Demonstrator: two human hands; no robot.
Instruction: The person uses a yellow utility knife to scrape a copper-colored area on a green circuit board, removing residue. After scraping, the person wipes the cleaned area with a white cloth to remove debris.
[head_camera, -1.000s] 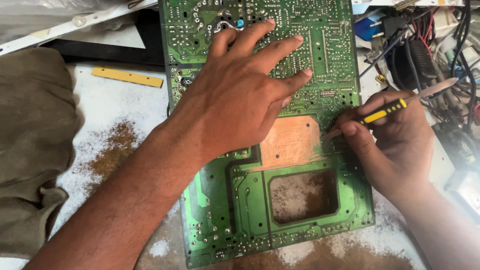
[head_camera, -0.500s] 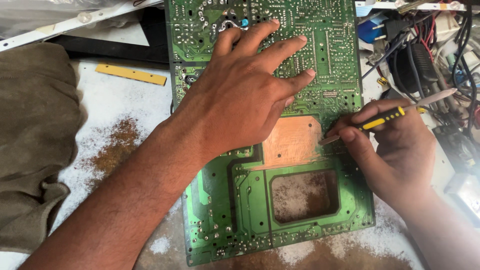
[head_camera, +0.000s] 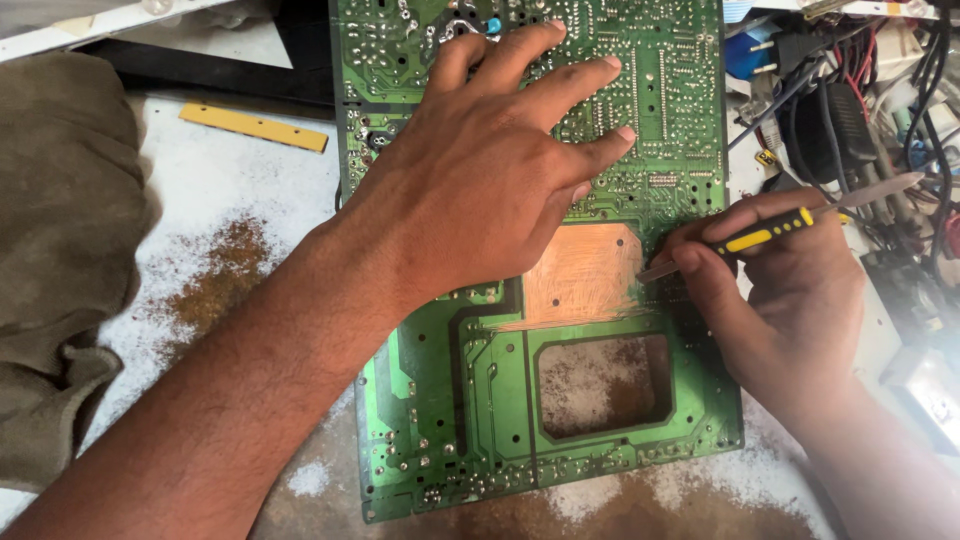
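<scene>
Your left hand (head_camera: 480, 190) lies flat and open, fingers spread, pressing a green circuit board (head_camera: 600, 440) onto the dusty white bench (head_camera: 220, 190); it grips nothing. Your right hand (head_camera: 790, 300) is closed, pen-style, around a yellow-and-black screwdriver (head_camera: 760, 238), its tip resting at the right edge of a scraped bare copper patch (head_camera: 585, 272) mid-board. The board looks thin, stiff and light, and likely brittle near its rectangular cutout (head_camera: 605, 385); it seems best held by the edges. Tangled wires (head_camera: 850, 110) sit at right, a brown cloth (head_camera: 60, 260) at left.
</scene>
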